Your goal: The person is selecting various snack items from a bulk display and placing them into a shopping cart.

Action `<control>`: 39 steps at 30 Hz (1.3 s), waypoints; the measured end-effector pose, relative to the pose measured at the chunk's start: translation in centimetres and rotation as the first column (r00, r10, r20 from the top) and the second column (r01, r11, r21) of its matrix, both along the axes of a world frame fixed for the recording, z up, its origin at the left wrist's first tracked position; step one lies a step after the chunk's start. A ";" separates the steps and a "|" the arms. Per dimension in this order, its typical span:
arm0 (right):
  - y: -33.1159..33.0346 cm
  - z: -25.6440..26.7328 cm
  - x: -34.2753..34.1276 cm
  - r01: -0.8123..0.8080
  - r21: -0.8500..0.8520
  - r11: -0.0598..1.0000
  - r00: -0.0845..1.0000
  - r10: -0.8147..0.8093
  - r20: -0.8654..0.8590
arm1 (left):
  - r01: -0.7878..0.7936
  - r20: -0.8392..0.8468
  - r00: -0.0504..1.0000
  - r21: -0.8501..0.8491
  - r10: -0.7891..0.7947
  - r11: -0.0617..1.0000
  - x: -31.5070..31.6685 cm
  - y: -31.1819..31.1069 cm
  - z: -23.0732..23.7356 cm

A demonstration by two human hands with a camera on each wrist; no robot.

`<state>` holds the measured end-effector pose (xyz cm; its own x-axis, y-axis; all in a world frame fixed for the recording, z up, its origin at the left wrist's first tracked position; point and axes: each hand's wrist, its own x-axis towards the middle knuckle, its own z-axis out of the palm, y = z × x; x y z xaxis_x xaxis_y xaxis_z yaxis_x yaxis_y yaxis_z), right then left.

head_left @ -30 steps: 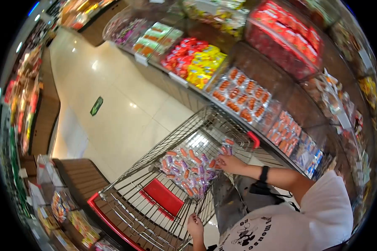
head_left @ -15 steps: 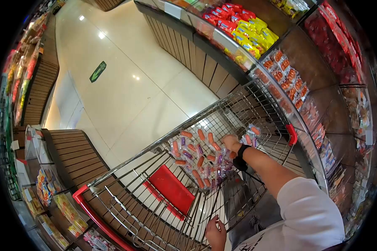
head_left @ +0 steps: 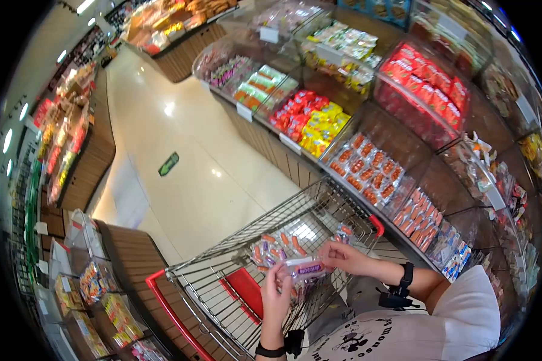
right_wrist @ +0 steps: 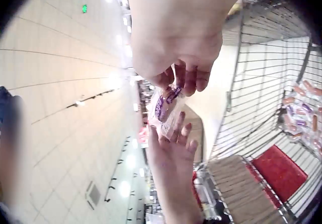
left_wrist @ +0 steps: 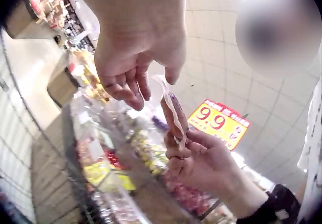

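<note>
In the head view a clear packet with a purple label and a sausage-like piece (head_left: 307, 269) is up over the cart (head_left: 328, 183). My right hand (head_left: 343, 257) pinches its right end; the right wrist view shows that hand (right_wrist: 178, 43) gripping the wrapper (right_wrist: 165, 108). My left hand (head_left: 275, 298) is at the packet's other end. In the left wrist view this hand (left_wrist: 141, 48) has its fingers loosely bent and apart, its thumb beside the wrapper's edge (left_wrist: 173, 116); whether it touches I cannot tell. Similar packets (head_left: 265, 251) lie in the cart below.
Snack bins (head_left: 367, 171) run along the cart's right side, with red and yellow packs (head_left: 322, 129) farther up. A red flap (head_left: 244, 292) is in the cart near its red handle (head_left: 177, 319). Wooden counters (head_left: 132, 256) stand left of the pale floor aisle (head_left: 180, 132).
My right hand has come up from the packets in the cart with one packet. My left hand has risen from the cart's near side to that packet. The head view has shifted.
</note>
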<state>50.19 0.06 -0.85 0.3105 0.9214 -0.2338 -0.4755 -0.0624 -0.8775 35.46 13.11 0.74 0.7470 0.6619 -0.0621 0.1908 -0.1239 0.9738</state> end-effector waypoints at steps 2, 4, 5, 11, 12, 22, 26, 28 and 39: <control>-2.3 4.5 0.8 0.006 0.020 1.000 0.998 -0.008 0.068 | 0.095 0.054 0.994 -0.084 -0.090 0.992 2.1 -1.0 3.0; -4.4 7.9 1.8 0.039 -0.001 0.999 0.989 -0.038 0.140 | 0.070 0.164 0.986 -0.269 -0.026 0.961 4.2 -3.2 7.0; -5.0 9.3 1.9 0.131 0.160 0.978 0.978 -0.154 0.140 | 0.074 0.221 0.975 -0.290 -0.009 0.954 5.0 -4.3 8.3; -11.0 14.8 3.3 0.059 0.294 0.954 0.936 -0.155 0.316 | 0.150 0.510 0.860 -0.215 -0.021 0.965 8.5 -10.4 14.5; -11.8 15.1 3.4 0.002 0.344 0.939 0.921 -0.136 0.364 | 0.184 0.476 0.875 -0.160 -0.088 0.970 8.9 -11.1 15.2; -19.5 12.9 2.5 0.012 0.245 0.969 0.482 -0.221 0.848 | 0.624 0.124 0.781 -0.185 -0.612 0.759 13.7 -18.2 18.2; -22.4 13.6 2.6 0.016 0.427 0.904 -0.146 -0.420 0.896 | 0.765 0.049 0.643 -0.006 -0.764 0.644 15.2 -21.4 18.7; -23.5 13.1 2.7 -0.020 0.458 0.889 -0.152 -0.455 0.877 | 0.820 0.028 0.572 -0.013 -0.820 0.572 15.6 -22.8 18.8; -28.0 13.3 3.0 -0.005 0.493 0.870 -0.001 -0.493 0.870 | 0.926 0.154 0.376 -0.093 -0.914 0.366 16.3 -27.9 20.3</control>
